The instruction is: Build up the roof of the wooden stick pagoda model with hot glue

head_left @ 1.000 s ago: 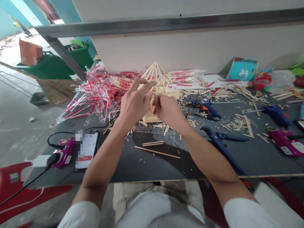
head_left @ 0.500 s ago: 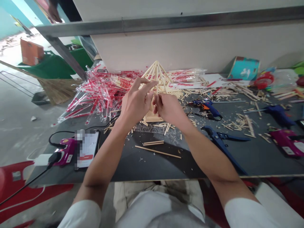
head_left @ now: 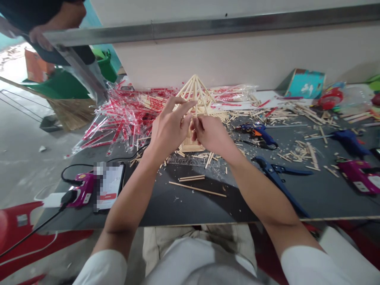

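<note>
A model built of thin wooden sticks [head_left: 195,85] stands on the dark table, its roof rising to a point and its base showing below my hands. My left hand [head_left: 170,126] is curved against the model's left side, index finger reaching to a roof stick and thumb lower down. On the right side my right hand [head_left: 211,132] is closed, fingertips curled together at the foot of the roof; what they pinch is hidden. Under the model's front edge lies a clear plastic ruler [head_left: 178,160]. Nearer me are two short sticks [head_left: 192,178] and one longer stick [head_left: 197,189].
Red-and-clear wrappers [head_left: 130,114] heap up at left. A phone [head_left: 110,186] lies beside a purple power adapter [head_left: 84,190]. To the right are a blue glue gun [head_left: 261,132], blue cutters [head_left: 274,174], stick scraps and another glue gun [head_left: 348,140]. A person [head_left: 59,27] stands behind the metal rail.
The other person has come further into view at the upper left, a hand now by the rail. My hands and the stick model have hardly moved.
</note>
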`<state>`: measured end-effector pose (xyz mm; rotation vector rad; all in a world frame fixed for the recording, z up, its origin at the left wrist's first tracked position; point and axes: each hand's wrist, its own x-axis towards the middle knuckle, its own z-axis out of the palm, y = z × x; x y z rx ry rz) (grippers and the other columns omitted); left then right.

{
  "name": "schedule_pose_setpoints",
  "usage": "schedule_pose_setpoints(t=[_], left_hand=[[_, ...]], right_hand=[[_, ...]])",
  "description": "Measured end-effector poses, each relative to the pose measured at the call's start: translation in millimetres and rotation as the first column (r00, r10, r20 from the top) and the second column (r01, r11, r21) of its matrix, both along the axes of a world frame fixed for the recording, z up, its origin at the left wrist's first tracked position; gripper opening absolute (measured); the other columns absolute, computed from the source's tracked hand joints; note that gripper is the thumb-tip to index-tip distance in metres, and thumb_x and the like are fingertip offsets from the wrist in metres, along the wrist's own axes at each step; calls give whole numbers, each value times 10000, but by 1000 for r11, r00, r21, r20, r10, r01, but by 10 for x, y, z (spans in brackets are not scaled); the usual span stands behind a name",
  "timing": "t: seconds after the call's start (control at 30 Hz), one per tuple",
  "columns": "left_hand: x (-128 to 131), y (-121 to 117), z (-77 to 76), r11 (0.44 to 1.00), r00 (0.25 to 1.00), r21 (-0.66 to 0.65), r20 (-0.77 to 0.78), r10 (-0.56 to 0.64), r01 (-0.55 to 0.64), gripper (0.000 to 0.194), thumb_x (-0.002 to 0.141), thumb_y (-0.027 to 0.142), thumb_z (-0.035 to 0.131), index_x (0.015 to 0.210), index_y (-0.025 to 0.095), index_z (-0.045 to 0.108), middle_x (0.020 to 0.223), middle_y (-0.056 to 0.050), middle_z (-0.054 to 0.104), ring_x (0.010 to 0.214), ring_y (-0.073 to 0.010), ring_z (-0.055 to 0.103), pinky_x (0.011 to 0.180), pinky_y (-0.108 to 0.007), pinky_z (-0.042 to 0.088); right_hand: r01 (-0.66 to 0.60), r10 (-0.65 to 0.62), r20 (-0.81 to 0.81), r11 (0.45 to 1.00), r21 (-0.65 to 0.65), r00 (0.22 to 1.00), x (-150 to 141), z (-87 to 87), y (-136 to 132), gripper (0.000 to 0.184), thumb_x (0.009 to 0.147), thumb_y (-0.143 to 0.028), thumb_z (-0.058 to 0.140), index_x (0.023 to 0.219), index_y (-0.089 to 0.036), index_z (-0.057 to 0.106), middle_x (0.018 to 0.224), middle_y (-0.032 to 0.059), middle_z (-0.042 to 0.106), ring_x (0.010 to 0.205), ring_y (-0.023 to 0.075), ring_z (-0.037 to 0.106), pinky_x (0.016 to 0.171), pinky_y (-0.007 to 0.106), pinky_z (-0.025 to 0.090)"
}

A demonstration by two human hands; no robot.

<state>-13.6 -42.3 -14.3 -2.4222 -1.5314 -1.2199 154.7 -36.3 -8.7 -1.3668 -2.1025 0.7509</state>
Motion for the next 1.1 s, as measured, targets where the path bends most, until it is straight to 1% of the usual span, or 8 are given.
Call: schedule_pose_setpoints(t=[0.17,0.3,0.4,0.6,0.87,1.03,1.1], left_hand=[[0,4,-3,1000,999,-1,19,-27,27,414,999,175,553,1364,326,677,1335,-81,626,1026,-209,680,830,-345,605],[-8,12,-6,1000,1000,-1,-1,-20,20,398,1004,186,557,1366,303,677,1333,-90,629,1077,-222,679,838,-334,602],[-16,22,-16,1000,1000,8,-23,-7,7,385,1013,198,557,1370,289,668,1336,-88,625,1076,-216,679,855,-331,600],[-33,28,-31,1000,997,26,-72,11,-9,367,1048,240,520,1391,314,631,1345,-64,616,1078,-187,678,870,-312,606],[-24,22,-30,1000,998,28,-67,7,-5,376,1032,198,547,1385,288,640,1340,-75,615,1103,-205,678,863,-319,612],[-25,26,-29,1000,998,24,-56,5,-4,365,1040,221,534,1378,301,643,1335,-67,621,1053,-194,688,867,-336,617],[-31,32,-29,1000,999,21,-50,2,-1,372,1041,225,528,1385,309,639,1336,-70,622,1069,-202,685,858,-339,617]], right_hand=[[-8,9,-29,1000,7,1000,6,12,-10,377,1084,-306,353,807,-182,576,721,80,697,583,137,583,636,301,407],[-3,3,-36,1000,14,999,13,9,-16,370,1088,-321,368,806,-186,565,730,81,697,584,137,583,635,298,403],[-3,3,-25,1000,15,1000,12,0,-9,379,1096,-332,365,812,-186,568,748,86,704,597,140,587,645,298,404],[-8,9,-29,1000,24,1000,8,-21,20,395,1100,-327,357,790,-190,560,709,82,693,573,142,576,629,303,401],[-18,18,-37,1000,22,999,9,-14,13,401,1106,-342,351,801,-189,562,713,75,692,585,140,574,639,302,406],[-19,19,-47,1000,18,999,4,0,3,399,1101,-331,364,783,-190,558,712,76,685,575,136,565,635,303,396],[-20,21,-47,1000,22,999,5,-5,6,403,1103,-343,362,789,-189,563,718,77,685,582,137,566,638,301,398]])
